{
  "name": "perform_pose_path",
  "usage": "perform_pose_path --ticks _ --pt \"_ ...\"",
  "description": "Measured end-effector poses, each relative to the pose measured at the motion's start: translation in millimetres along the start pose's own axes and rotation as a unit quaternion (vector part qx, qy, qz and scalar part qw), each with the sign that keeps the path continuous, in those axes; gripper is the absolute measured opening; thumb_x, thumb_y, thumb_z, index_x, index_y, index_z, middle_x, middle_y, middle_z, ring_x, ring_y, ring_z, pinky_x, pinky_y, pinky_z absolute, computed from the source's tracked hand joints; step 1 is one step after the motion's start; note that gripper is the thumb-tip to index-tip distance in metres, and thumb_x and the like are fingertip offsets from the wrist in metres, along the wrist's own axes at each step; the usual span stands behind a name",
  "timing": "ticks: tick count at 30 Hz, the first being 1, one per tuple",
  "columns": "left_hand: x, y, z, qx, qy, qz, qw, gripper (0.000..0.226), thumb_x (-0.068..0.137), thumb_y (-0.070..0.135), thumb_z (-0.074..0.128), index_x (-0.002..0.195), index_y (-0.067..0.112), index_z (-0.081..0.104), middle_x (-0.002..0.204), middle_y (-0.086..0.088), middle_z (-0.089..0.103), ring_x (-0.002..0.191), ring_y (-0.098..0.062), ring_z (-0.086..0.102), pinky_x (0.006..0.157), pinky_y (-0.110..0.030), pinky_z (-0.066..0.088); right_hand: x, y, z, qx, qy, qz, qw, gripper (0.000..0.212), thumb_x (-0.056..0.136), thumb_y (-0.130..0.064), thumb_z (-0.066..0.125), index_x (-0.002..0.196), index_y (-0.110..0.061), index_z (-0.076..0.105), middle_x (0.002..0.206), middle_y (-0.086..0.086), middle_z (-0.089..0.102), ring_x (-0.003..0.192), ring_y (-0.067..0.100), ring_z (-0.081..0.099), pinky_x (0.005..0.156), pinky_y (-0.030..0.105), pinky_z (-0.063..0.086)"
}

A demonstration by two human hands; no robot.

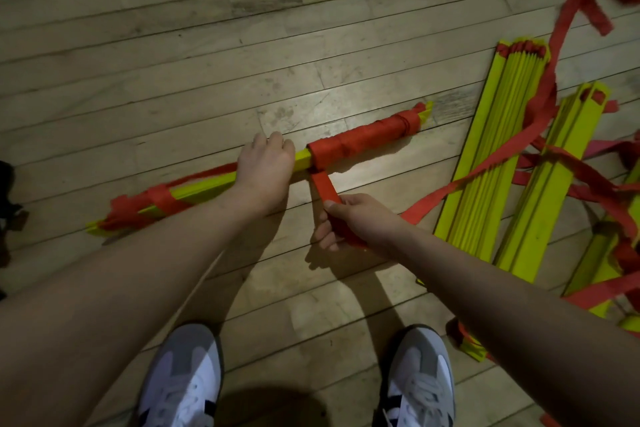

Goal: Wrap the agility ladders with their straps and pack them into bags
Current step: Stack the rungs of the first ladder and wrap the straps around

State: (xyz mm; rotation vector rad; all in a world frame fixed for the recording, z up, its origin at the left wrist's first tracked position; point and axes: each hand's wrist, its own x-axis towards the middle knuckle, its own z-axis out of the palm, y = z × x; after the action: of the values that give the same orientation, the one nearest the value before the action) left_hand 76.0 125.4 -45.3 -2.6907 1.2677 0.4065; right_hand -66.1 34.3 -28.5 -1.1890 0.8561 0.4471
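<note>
Bundled ladder (221,180), floor centre, nine to two o'clock: rungs stacked, left end loosely bound, right half tightly wound in red.
Left hand (265,163), centre: fingers curled over the bundle, pinning it.
Strap (325,189), six o'clock of the winding: free end taut.
Right hand (346,222): fingers clamped on the strap.
Loose ladders (502,163), three o'clock: stacked, straps trailing, unwrapped.
Progress: first bundle part-wrapped; others untouched; no bag visible.
</note>
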Motion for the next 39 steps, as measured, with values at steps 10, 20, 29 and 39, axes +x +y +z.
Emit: perform_pose_path --ticks 10,20,29,39 --pt "-43.8 -2.4 36.2 -0.008 0.039 0.111 0.993 0.055 0.096 0.031 0.04 0.146 0.009 0.037 0.142 -0.027 0.041 0.123 -0.044 0.045 0.105 -0.051 0.034 3.5 13.9 0.8 0.027 -0.016 0.032 0.999 0.019 0.103 -0.016 0.04 0.095 -0.007 0.055 0.076 0.009 0.066 0.066 0.018 0.063 0.065 0.032 0.051" --pt "-35.5 -4.7 21.4 -0.03 -0.021 0.061 0.997 0.064 0.097 0.029 0.05 0.149 0.007 0.02 0.137 -0.011 0.043 0.125 -0.028 0.041 0.1 -0.036 0.035 -7.0 18.1 3.2 0.022 -0.03 0.033 0.999 0.018 0.103 -0.011 0.039 0.105 -0.001 0.054 0.082 0.012 0.069 0.073 0.021 0.066 0.069 0.032 0.053" --pt "-5.1 -3.9 5.6 0.026 0.02 0.064 0.997 0.047 0.091 0.015 0.054 0.135 0.002 0.041 0.121 -0.014 0.047 0.111 -0.031 0.047 0.084 -0.038 0.04 -5.5 8.5 -0.5 0.055 -0.056 0.029 0.996 0.021 0.104 -0.013 0.035 0.111 -0.003 0.052 0.086 0.013 0.068 0.071 0.019 0.067 0.067 0.032 0.056" --pt "-46.8 0.3 37.5 -0.023 -0.023 0.107 0.994 0.063 0.097 0.029 0.045 0.153 0.017 0.019 0.137 -0.02 0.043 0.119 -0.038 0.046 0.095 -0.043 0.041 -2.2 22.1 4.6 0.014 -0.013 0.055 0.998 0.022 0.105 -0.014 0.032 0.102 -0.005 0.051 0.076 0.011 0.066 0.063 0.017 0.064 0.058 0.029 0.052"
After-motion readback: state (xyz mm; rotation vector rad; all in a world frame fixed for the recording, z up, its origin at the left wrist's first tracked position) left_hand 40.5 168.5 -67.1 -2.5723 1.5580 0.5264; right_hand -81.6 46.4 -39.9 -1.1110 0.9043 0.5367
